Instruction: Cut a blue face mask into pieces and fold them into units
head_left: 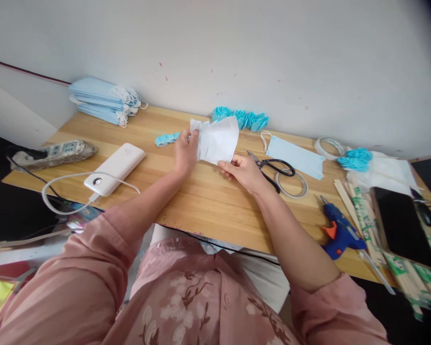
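Observation:
Both my hands hold a white face mask (218, 139) just above the wooden table (201, 196). My left hand (185, 152) pinches its left edge, fingers closed. My right hand (243, 171) grips its lower right corner, fingers closed. A light blue strip (166, 139) lies just left of my left hand. Black scissors (273, 168) lie right beside my right hand.
A stack of blue masks (102, 99) sits at the back left, blue ruffled pieces (241, 118) by the wall. A white power bank (115, 168), power strip (53, 153), single blue mask (296, 156), tape rings (291, 184), blue glue gun (339, 231), dark phone (402, 225) and wooden sticks (359, 215) lie around.

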Available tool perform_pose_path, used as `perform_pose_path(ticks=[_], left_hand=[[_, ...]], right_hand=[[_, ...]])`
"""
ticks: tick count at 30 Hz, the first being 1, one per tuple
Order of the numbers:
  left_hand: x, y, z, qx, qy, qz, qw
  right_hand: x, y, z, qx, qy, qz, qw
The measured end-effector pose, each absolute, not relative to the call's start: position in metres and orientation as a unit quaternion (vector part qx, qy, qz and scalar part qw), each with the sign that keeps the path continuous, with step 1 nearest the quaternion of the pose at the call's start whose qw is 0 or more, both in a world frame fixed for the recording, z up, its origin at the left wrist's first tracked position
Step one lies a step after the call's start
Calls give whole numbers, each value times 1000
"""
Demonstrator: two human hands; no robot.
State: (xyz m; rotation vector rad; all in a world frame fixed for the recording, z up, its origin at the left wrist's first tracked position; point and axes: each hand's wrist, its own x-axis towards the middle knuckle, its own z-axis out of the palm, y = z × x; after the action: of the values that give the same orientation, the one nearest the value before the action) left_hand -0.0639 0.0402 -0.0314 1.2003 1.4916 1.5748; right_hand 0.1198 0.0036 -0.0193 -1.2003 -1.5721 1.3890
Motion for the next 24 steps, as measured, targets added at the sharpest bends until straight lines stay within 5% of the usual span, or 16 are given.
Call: perform_pose_path(ticks=[17,24], left_hand=[[-58,30,-25,473,568,582,339],[-52,27,-29,497,518,608,341]], right_hand=[[129,4,-14,-352,-563,671,331],[111,-4,-13,-386,-588,617,353]])
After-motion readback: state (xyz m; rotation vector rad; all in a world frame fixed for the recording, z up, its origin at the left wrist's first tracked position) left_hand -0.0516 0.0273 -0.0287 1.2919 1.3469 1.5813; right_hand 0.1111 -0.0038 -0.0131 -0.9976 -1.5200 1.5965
